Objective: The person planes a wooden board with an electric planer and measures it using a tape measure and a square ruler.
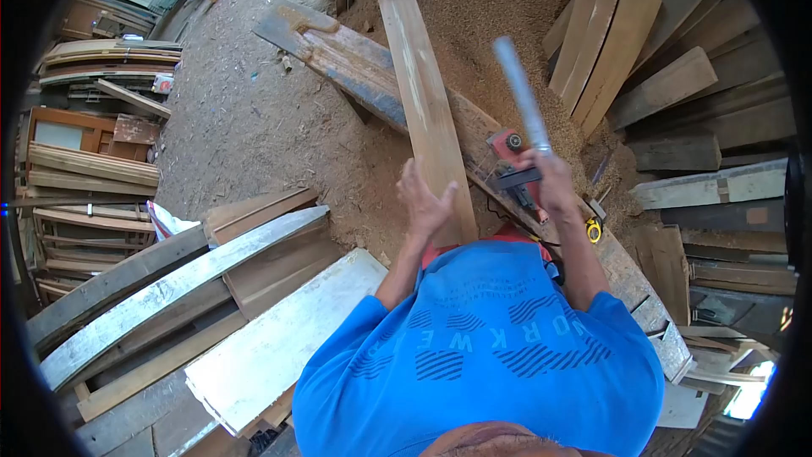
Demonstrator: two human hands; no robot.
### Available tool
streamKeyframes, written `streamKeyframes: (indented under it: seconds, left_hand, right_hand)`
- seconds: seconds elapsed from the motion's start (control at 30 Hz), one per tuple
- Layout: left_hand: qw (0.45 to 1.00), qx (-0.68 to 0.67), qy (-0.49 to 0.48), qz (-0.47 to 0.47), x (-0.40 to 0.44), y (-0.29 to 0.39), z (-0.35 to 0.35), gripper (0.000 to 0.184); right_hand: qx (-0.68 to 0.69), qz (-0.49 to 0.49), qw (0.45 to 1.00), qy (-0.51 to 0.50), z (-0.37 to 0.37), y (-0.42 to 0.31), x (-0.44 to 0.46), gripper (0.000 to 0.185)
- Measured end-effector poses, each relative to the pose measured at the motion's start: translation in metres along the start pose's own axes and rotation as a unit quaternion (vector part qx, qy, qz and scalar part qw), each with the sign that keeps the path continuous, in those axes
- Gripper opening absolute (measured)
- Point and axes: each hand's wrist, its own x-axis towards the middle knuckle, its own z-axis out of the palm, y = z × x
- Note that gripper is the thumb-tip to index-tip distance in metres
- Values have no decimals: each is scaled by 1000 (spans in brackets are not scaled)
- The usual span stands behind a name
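My left hand (425, 203) is open, with its fingers apart, over the left edge of a long light-brown plank (427, 110). The plank lies across a worn wooden bench (347, 59), its near end by my body. In my right hand (551, 184) is a grey metal tube (522, 97), its far end pointing up and away. Beside that hand, a red and black power tool (510, 145) rests on the bench, partly hidden by the hand. A yellow tape measure (594, 230) is just right of my right wrist.
Stacked boards (609, 51) stand at the right, near a sawdust pile (482, 8). A white board (288, 330) and a long curved plank (186, 288) lie at lower left. More timber (93, 169) is piled far left.
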Motion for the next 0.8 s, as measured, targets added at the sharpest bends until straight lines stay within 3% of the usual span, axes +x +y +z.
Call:
streamKeyframes:
  seconds: [0.1,0.13,0.2,0.3,0.37,0.43,0.5,0.53,0.6,0.73,0.8]
  left_hand:
    - [972,95,-92,-196,11,-43,18,102]
    - [963,-32,-135,-231,10,-74,40,99]
    - [889,-280,-217,-291,-7,-131,82,91]
    - [751,-488,-303,-326,-23,-124,84,80]
    - [767,-500,-275,-293,-27,-118,80,71]
    - [784,-498,-249,-275,-26,-110,71,65]
    - [802,-482,-223,-273,-22,-89,50,61]
    - [818,-451,-199,-297,-19,-75,38,52]
    - [874,-369,-151,-278,-20,-64,32,52]
    - [969,-90,-81,-216,-40,-40,32,53]
    - [960,10,-82,-268,-61,15,21,55]
  right_hand:
    - [-174,-69,975,124,-69,-27,-14,32]
    - [-213,-99,958,166,-92,-29,-20,31]
    - [-292,-141,926,196,-152,-8,-31,32]
    - [-361,-49,912,189,-236,49,-52,34]
    - [-354,56,914,190,-274,94,-72,38]
    - [-482,140,854,137,-294,115,-94,39]
    - [-540,137,810,184,-315,169,-116,39]
    - [-536,169,812,159,-320,176,-125,39]
    - [-524,234,812,104,-324,191,-141,49]
    - [-549,217,806,45,-344,218,-156,56]
    - [-590,173,787,47,-341,225,-164,48]
